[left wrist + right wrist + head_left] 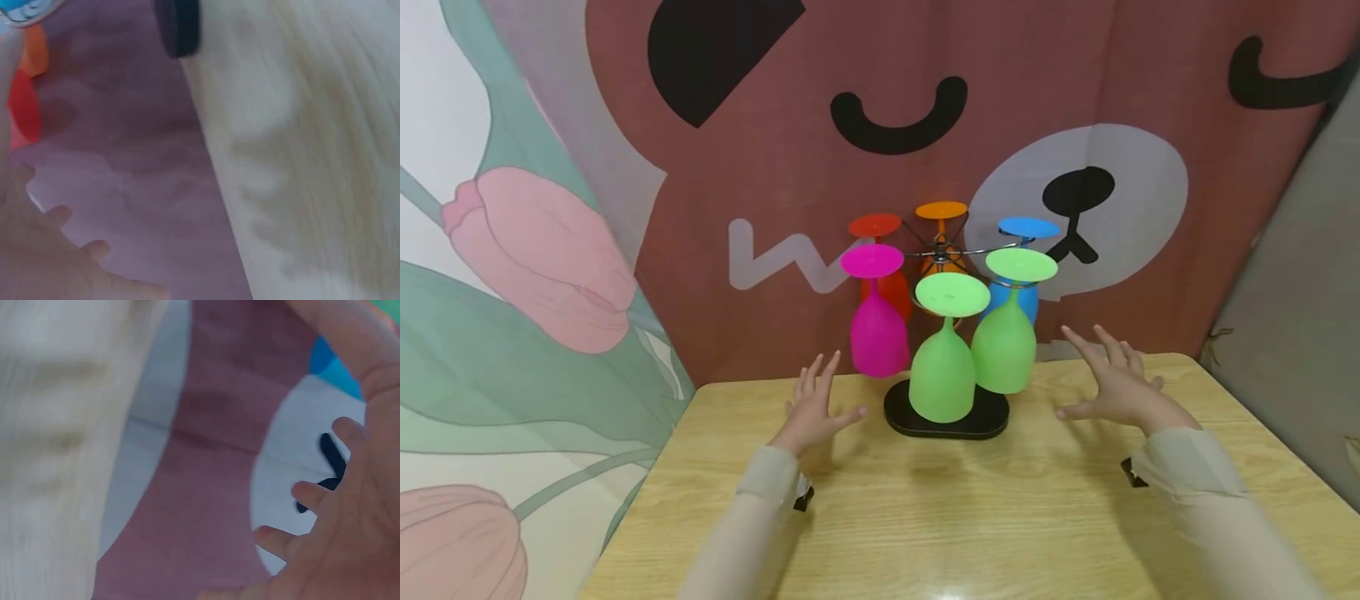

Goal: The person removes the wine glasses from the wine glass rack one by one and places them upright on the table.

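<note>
Several plastic goblets hang upside down by their feet from a wire rack [941, 252] over a black base [992, 417]. A magenta goblet [878, 337] is on the left, a front green goblet [943, 375] in the middle, another green goblet [1004, 342] right of it. Behind them hang a red goblet [875, 225], an orange goblet [942, 210] and a blue goblet [1028, 227]. My left hand [814, 417], fingers spread, is left of the base, nearest the magenta goblet. To the right, my right hand [1116, 392] is likewise spread, holding nothing. Neither touches the rack.
The rack stands near the back of a light wooden table [955, 533]. Close behind hangs a brown cloth [760, 333] with a cartoon bear. A floral cloth [542, 350] covers the left side, and a grey surface [1285, 283] rises on the right.
</note>
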### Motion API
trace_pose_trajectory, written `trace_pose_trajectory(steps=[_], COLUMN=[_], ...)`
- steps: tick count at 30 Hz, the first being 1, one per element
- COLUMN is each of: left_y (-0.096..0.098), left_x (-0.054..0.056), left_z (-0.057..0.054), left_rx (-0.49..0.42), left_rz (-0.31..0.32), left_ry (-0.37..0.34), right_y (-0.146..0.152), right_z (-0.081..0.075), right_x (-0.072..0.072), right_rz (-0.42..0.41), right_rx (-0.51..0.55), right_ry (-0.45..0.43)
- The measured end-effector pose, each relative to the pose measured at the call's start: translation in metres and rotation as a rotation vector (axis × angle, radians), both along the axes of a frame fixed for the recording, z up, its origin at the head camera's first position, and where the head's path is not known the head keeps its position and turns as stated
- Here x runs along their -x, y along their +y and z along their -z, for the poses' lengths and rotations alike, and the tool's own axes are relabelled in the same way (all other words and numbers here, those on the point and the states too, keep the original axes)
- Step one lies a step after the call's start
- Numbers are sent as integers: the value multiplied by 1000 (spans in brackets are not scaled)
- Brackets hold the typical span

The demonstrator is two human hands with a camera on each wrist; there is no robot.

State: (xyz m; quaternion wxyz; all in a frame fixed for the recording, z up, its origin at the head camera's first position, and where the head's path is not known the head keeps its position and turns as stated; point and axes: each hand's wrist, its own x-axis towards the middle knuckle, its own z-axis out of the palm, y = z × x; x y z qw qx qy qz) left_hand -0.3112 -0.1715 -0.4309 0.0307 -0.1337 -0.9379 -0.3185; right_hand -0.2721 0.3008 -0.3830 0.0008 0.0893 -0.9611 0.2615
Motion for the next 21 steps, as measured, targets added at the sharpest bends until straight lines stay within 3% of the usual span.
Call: trace_pose_trajectory(steps=[5,12,15,19,21], left_y=[4,12,20,32,40], left_x=[-10,-28,-35,-43,-48], left_z=[-8,-14,-16,-20,-22], left_rx=[-188,-401,-431,-443,-475], left_rz=[41,61,58,57,73], left_ry=[87,258,392,640,745], right_y=[-8,-20,-32,-48,-56], right_z=[-5,-14,-21,-29,-32], right_x=[-9,-30,-39,-51,-58], right_rz=[-37,-5,27,91,85], right_rx=[71,180,254,337,389], right_ry=[88,186,295,478,529])
